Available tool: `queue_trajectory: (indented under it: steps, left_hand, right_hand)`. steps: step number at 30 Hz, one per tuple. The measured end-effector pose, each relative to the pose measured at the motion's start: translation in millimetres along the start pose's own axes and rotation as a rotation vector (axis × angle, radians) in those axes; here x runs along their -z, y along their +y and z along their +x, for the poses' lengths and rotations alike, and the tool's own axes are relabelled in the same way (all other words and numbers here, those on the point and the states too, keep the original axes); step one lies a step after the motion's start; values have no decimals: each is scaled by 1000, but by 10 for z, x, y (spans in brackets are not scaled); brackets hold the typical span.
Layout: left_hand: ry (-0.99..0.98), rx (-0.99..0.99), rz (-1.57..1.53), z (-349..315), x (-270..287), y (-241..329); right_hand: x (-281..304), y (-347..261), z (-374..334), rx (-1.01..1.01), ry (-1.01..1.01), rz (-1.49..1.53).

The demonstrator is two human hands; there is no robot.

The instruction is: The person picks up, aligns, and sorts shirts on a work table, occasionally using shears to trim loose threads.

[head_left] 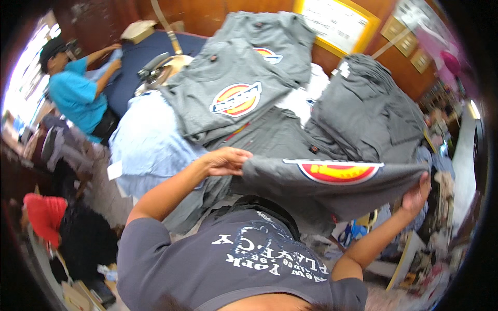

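Note:
Between my two hands a grey T-shirt (290, 181) is stretched out, folded over, with part of its red, yellow and white chest print showing at the upper edge. My left hand (228, 161) pinches one end of it. At the other end my right hand (416, 193) grips the cloth, thumb on the near side. Just beyond, more grey T-shirts (194, 101) lie spread on the table, one overlapping another, with the same oval print. A heap of grey shirts (358, 109) sits to the right. Light blue cloth (150, 135) hangs over the table's left side.
At the far left a person in a turquoise shirt (78, 93) handles cloth on a dark blue table surface (161, 44). Someone in red (44, 215) is at the lower left. A yellow-framed board (337, 23) leans at the back. Cluttered shelves (446, 135) stand on the right.

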State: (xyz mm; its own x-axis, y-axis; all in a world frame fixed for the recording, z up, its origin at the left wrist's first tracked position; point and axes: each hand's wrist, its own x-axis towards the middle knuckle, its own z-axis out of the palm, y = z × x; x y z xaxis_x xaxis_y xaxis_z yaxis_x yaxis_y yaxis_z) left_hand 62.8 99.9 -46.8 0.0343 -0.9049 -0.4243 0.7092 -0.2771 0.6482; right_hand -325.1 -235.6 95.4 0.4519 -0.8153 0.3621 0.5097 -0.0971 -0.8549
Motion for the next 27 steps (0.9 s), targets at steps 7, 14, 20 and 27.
queue_trajectory:
  steps: [7, 14, 20, 27]
  left_hand:
    - [-44, 328, -49, -121, -70, -801]
    - [-148, 112, 456, -477, -422, -683]
    - [-78, -133, 922, -907, -445, -294]
    - [-546, -742, 624, -1413, -709, 484]
  right_hand:
    - [-158, 226, 188, 52, -6, -12]
    - [-353, 350, 511, -7, -73, 46]
    - [-821, 415, 743, 62, 48, -89]
    - [-315, 127, 1323, 389, -366, -415]
